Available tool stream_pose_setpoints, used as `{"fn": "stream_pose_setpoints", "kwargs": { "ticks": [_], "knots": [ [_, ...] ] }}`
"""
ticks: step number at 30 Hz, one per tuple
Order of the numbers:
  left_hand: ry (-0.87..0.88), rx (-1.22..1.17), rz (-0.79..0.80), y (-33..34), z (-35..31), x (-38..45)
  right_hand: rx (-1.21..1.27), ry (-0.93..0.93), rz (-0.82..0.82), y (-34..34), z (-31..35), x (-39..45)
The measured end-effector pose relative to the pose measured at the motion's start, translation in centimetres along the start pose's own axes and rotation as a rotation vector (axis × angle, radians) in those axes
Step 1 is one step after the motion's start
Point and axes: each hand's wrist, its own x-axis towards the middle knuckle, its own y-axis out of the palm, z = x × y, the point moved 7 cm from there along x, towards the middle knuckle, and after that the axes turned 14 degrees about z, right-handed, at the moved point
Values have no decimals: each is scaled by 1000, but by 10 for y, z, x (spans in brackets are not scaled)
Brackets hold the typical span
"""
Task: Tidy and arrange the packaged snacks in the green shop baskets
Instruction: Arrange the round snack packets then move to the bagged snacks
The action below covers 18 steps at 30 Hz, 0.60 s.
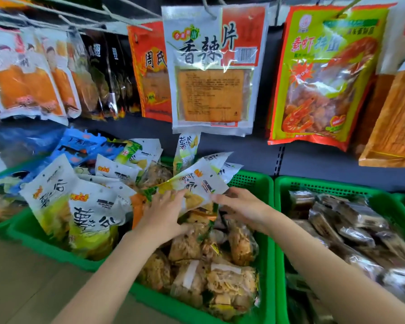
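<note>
Cut off by the right edge: the right green basket [337,183] of dark wrapped snacks [351,232] and the hanging orange packet [393,118]. Blurred beyond reading: hanging packets [28,73] at upper left. Hidden beneath the white snack packet [197,185]: parts of both hands' fingers [220,198].

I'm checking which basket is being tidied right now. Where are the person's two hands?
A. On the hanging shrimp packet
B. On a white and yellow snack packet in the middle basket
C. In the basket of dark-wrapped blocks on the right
B: the left hand and right hand both touch the white and yellow snack packet over the middle basket.
</note>
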Motion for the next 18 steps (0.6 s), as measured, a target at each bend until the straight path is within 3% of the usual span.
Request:
{"fn": "stream_pose_setpoints", "kwargs": {
  "ticks": [3, 6, 8, 10, 12, 15, 16, 18],
  "knots": [
    [-30, -24, 31, 18, 20, 6, 214, -93, 43, 28, 7, 18],
    [-67, -42, -103, 4, 33, 10, 585, -259, 70, 30, 23, 28],
    [-138, -126, -176, -3, 49, 15, 655, -310, 13, 16, 26, 30],
    [-185, -190, -212, -1, 62, 20, 444, -220, -123, -7, 15, 29],
    [-200, -200, -247, 0, 65, 24, -87, 9, -169, -24, -4, 25],
    [-224, -177, -375, -9, 65, 25, -859, 270, 123, -16, -39, 31],
    [-228, -143, -433, -12, 64, 24, -957, 311, 185, -11, -46, 34],
    [-239, -62, -488, -14, 61, 24, -905, 329, 247, 2, -53, 42]
  ]
}}
